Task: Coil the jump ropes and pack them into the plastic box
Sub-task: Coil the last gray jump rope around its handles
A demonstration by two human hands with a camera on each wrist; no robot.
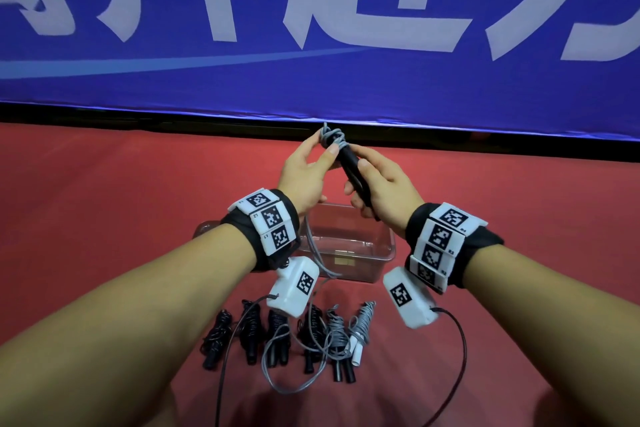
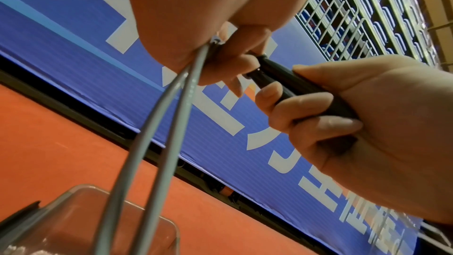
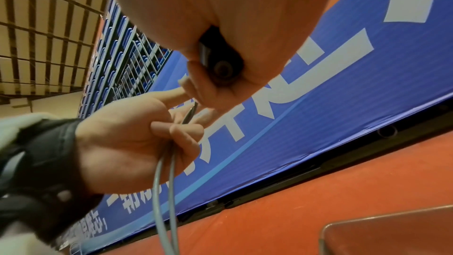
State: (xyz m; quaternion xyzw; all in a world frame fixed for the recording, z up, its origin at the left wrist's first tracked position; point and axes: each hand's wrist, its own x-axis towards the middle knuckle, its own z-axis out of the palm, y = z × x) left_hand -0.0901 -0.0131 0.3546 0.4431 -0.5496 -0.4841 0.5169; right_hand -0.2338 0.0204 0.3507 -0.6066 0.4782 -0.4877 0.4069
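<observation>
My right hand (image 1: 375,184) grips the black handles (image 1: 349,163) of a jump rope, held up above the clear plastic box (image 1: 346,246). Grey cord (image 1: 330,137) is wound round the handles' top end, and my left hand (image 1: 311,166) pinches that cord there. Two strands of the grey cord (image 2: 152,133) hang from the left hand down towards the box (image 2: 85,220). The handles' butt end (image 3: 221,69) shows inside the right fist (image 3: 220,26); the left hand (image 3: 137,129) holds the strands (image 3: 164,181). The box looks empty.
Several coiled jump ropes (image 1: 277,333), black and grey, lie in a row on the red floor in front of the box. A loose grey cord loop (image 1: 291,388) trails among them. A blue banner (image 1: 311,28) stands behind.
</observation>
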